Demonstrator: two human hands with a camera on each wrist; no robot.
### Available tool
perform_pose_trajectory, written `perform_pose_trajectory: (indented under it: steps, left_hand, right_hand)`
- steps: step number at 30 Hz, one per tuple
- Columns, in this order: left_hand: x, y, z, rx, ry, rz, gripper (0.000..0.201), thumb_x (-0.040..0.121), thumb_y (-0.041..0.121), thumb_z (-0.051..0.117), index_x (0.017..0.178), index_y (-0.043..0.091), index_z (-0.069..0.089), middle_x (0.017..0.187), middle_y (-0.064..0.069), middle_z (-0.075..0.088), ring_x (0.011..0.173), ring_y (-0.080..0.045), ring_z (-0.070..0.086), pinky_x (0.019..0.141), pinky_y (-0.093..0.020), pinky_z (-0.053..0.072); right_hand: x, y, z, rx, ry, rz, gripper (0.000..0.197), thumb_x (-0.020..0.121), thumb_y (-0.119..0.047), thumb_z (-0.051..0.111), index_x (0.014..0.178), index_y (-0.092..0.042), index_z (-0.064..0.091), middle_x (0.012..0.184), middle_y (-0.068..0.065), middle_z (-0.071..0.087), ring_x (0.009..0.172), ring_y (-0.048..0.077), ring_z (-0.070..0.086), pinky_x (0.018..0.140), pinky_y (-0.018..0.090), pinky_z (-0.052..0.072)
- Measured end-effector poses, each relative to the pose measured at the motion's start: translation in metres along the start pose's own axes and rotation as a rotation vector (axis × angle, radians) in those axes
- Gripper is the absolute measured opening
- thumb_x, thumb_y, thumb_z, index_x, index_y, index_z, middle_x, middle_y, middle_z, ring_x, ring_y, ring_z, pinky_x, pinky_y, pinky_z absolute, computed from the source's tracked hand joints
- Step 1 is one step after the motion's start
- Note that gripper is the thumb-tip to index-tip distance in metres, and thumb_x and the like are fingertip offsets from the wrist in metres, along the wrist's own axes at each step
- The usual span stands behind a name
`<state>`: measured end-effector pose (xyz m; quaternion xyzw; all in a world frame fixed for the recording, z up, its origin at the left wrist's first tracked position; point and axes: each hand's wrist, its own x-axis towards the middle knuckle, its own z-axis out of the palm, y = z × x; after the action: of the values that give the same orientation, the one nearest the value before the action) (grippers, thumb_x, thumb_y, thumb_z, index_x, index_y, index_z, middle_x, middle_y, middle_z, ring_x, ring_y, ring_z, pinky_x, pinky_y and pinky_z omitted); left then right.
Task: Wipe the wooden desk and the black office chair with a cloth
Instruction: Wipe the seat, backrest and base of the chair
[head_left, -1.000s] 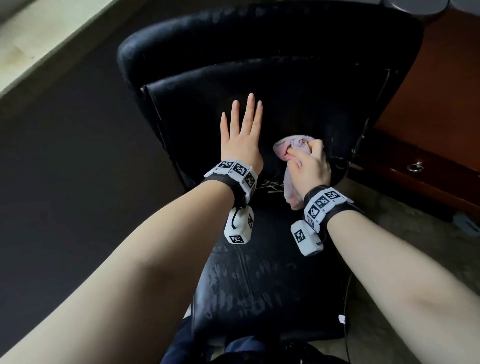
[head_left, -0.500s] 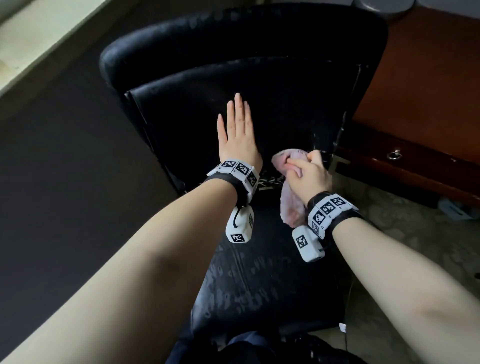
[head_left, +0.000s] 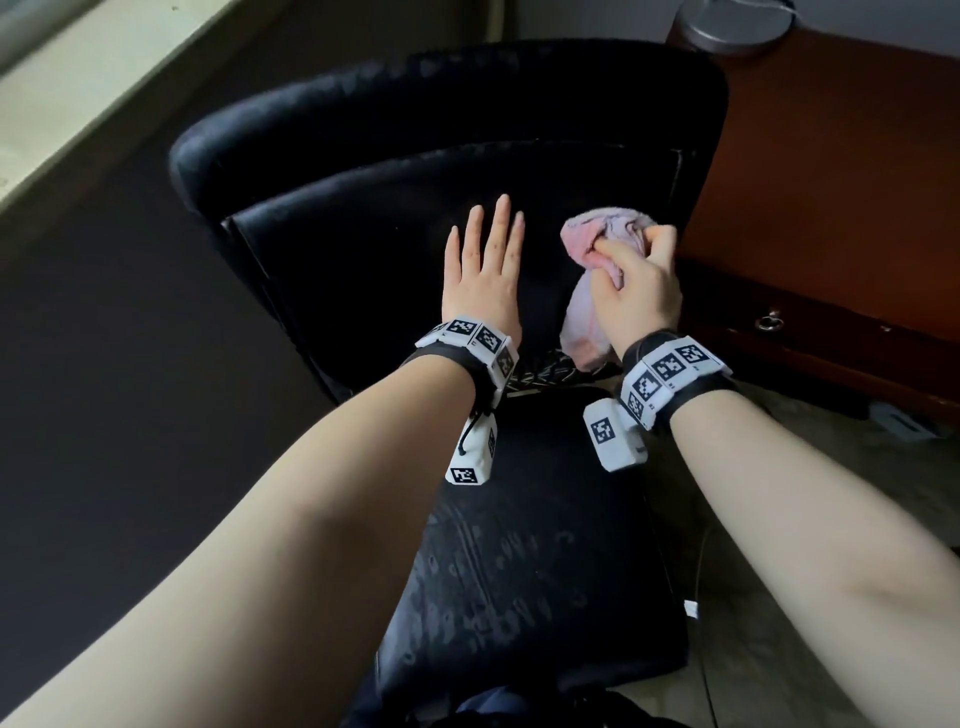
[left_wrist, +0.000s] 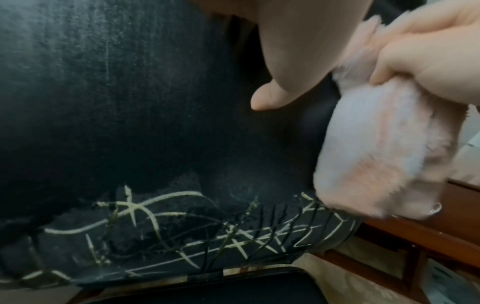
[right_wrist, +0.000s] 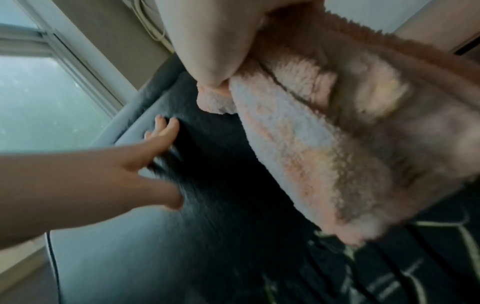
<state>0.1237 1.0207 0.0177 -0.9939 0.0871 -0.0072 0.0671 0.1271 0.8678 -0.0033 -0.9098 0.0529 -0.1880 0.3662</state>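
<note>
The left hand (head_left: 485, 275) lies flat on the back of the black chair (head_left: 363, 156), fingers straight and together; the right hand (head_left: 636, 291) squeezes the pink cloth (head_left: 587, 322) near the chair's right edge; the wooden desk (head_left: 831, 171) stands beside it.

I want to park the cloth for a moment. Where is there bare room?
The seat below both wrists is bare. The backrest is free beside the left hand. It is crowded where the right hand grips the cloth, near the desk.
</note>
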Motion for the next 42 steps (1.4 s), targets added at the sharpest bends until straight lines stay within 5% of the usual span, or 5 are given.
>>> perform_pose_trajectory:
  steps: [9,16,24,30,42]
  left_hand:
    - [0.001,-0.001,0.0,0.032,-0.056,0.002,0.094,0.082,0.009,0.048,0.148,0.009,-0.018,0.155,-0.01,-0.024,0.143,-0.034,-0.018,0.115,-0.048,-0.008]
    - [-0.002,0.003,-0.007,0.053,-0.112,-0.033,0.092,0.085,0.013,0.047,0.147,0.01,-0.021,0.154,-0.009,-0.027,0.142,-0.033,-0.021,0.115,-0.049,-0.007]
    - [-0.011,0.04,-0.012,-0.045,0.043,0.061,0.08,0.089,0.016,0.04,0.15,0.01,-0.011,0.156,-0.009,-0.022,0.145,-0.027,-0.017,0.118,-0.044,-0.006]
    - [0.007,0.026,-0.02,-0.059,-0.038,0.034,0.099,0.076,0.004,0.047,0.149,0.025,-0.017,0.154,-0.004,-0.029,0.143,-0.029,-0.022,0.113,-0.051,-0.012]
    - [0.012,0.017,-0.007,-0.024,-0.002,0.043,0.101,0.076,0.001,0.047,0.148,0.026,-0.019,0.154,-0.003,-0.029,0.143,-0.028,-0.022,0.113,-0.05,-0.013]
  right_hand:
    - [-0.036,0.013,0.018,-0.115,-0.27,0.249,0.021,0.084,-0.015,0.054,0.074,-0.03,0.045,0.112,0.011,0.052,0.098,0.033,0.054,0.083,0.039,0.043]
    - [-0.06,0.044,0.024,-0.353,-0.599,0.258,0.025,0.093,-0.027,0.046,0.105,-0.032,0.068,0.121,0.003,0.037,0.107,0.026,0.05,0.08,0.031,0.038]
    - [-0.049,0.033,-0.029,-0.094,-0.237,0.217,0.017,0.088,-0.019,0.054,0.087,-0.027,0.069,0.105,0.005,0.043,0.078,0.023,0.047,0.064,0.024,0.032]
    - [-0.003,0.04,-0.049,0.021,0.071,0.061,0.028,0.083,-0.011,0.056,0.103,-0.022,0.072,0.117,0.007,0.048,0.095,0.03,0.056,0.084,0.038,0.046]
    - [0.028,0.046,-0.036,0.142,-0.048,0.199,0.039,0.09,-0.013,0.047,0.124,-0.023,0.062,0.127,-0.004,0.047,0.106,0.021,0.056,0.098,0.038,0.044]
